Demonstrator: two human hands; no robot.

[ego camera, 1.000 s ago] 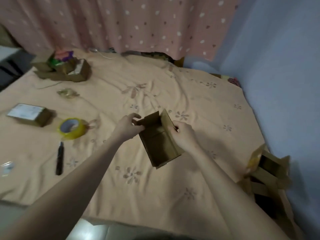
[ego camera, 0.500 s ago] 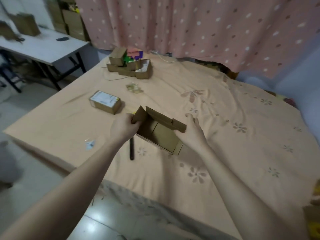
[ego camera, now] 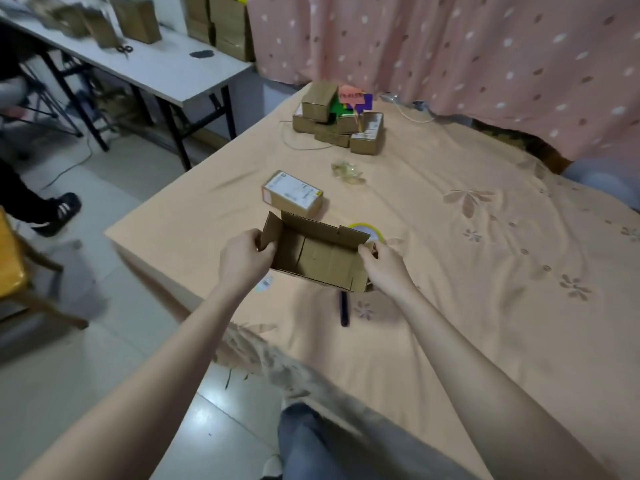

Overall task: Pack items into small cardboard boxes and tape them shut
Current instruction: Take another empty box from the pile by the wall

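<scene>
Head view is showing us holding an open box [ego camera: 320, 259] above the near edge of the bed [ego camera: 467, 271], our left hand [ego camera: 244, 259] gripping its left end flap and our right hand [ego camera: 386, 266] pinching its right end. A second ago we were forming this box further over on the bed, with its long side running away from us; now we are carrying it with the long side across us, and our gaze is swinging left, bringing the labelled carton [ego camera: 292, 194] and the stack of boxes [ego camera: 337, 121] closer to the middle of the view. We are judging that the box is shaped and ready for filling, and that the carton just behind it is the likely item.

The box is looking like plain brown corrugated board, empty inside, its flaps standing up and its base folded shut. The tape roll [ego camera: 367, 230] is peeking out behind its right corner, and a dark pen-like tool [ego camera: 343, 308] is lying on the bed just below it, so taping things are staying near at hand.
</scene>
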